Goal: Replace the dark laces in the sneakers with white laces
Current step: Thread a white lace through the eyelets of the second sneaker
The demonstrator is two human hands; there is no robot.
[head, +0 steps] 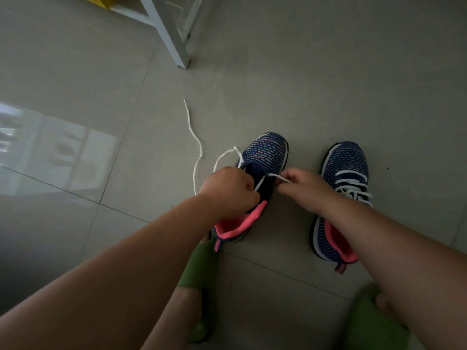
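Grey tiled floor (252, 97), glossy, carries everything we list. Item one: left sneaker (262, 157), navy knit with coloured dashes and pink collar, our landmark, toe pointing away from us. White lace (195, 145) threaded through its lowest eyelets; one end trails across the tiles to the left of the sneaker and beyond its toe, the other crosses the tongue. Our left hand (228, 190) curls around the lace at the sneaker's left edge; our right hand (303, 188) pinches the lace end at its right edge. Right sneaker (346, 168), same pattern, stands just to the right of the landmark, already fitted with white lacing. Green slippers (199, 269) on our feet sit behind the landmark's heel. White furniture leg (174, 44) stands well beyond its toe.
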